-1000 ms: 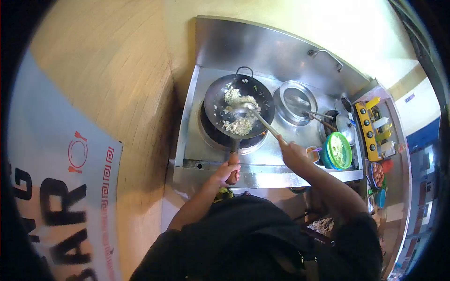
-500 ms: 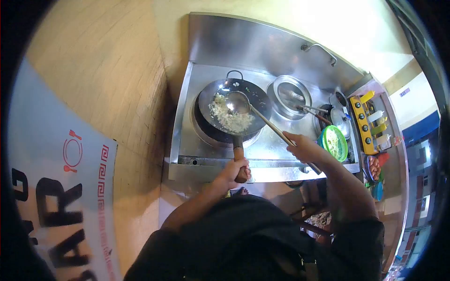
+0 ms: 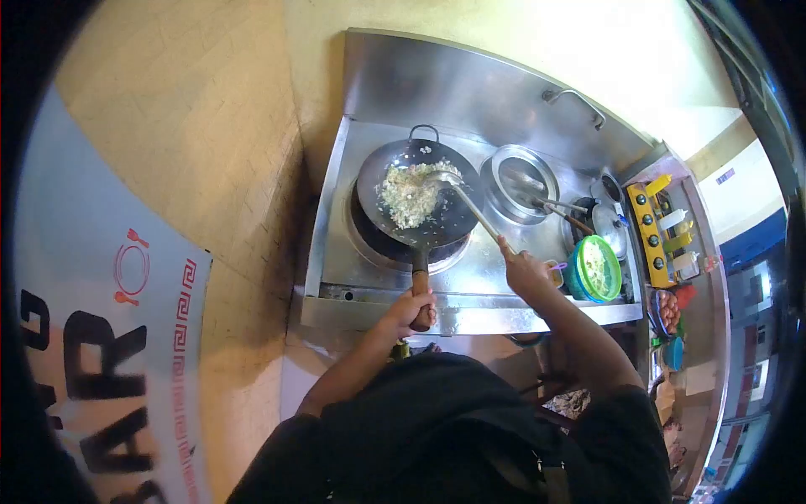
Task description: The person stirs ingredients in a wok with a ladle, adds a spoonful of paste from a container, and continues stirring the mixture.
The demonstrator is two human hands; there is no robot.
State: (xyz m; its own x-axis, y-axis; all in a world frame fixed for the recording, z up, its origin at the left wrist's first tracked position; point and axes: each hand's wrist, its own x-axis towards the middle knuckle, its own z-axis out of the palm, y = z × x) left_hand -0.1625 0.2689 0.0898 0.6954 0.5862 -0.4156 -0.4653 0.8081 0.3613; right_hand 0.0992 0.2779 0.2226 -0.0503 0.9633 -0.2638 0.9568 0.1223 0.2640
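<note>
Left hand: fingers wrapped around handle of wok | Right hand: fingers grasping ladle, bowl at the food | Wok: above burner, left part of stove | Food: heaped inside wok | Pot: right of wok

Black wok; brown handle

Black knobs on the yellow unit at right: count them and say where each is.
4, in line down the yellow unit: topmost knob, second knob, third knob, lowest knob. None looks hidden.
</note>
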